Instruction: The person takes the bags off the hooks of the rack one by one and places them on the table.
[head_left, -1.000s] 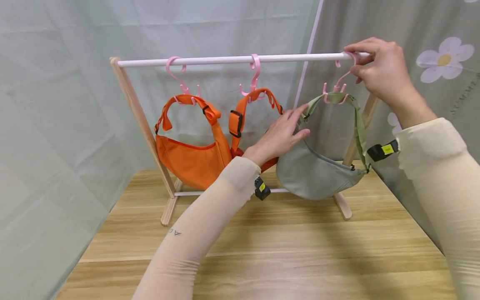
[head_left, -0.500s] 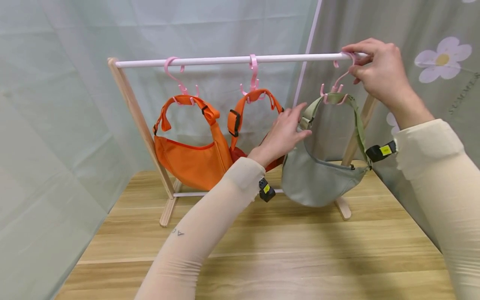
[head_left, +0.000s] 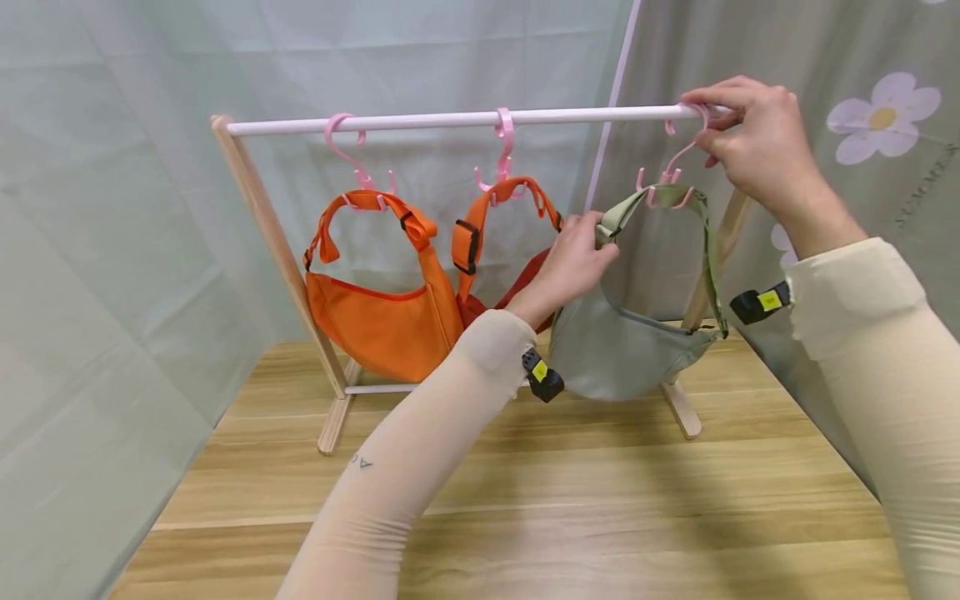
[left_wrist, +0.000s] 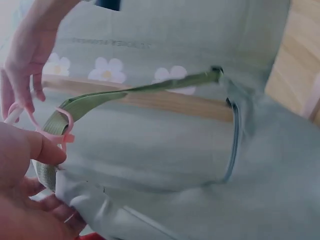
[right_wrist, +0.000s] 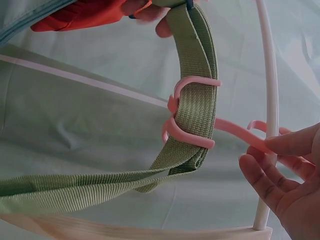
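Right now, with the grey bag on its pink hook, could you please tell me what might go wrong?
The green strap sits in open prongs of the pink hook, so a tug from the left fingers might slip it off. If the right fingers lift, the hook could come off the white rail. The dark red bag hangs close by and might get knocked.

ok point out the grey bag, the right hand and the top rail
Grey bag [head_left: 615, 354], head view: middle of its body
Right hand [head_left: 765, 132], head view: its back
Top rail [head_left: 412, 122], head view: left half
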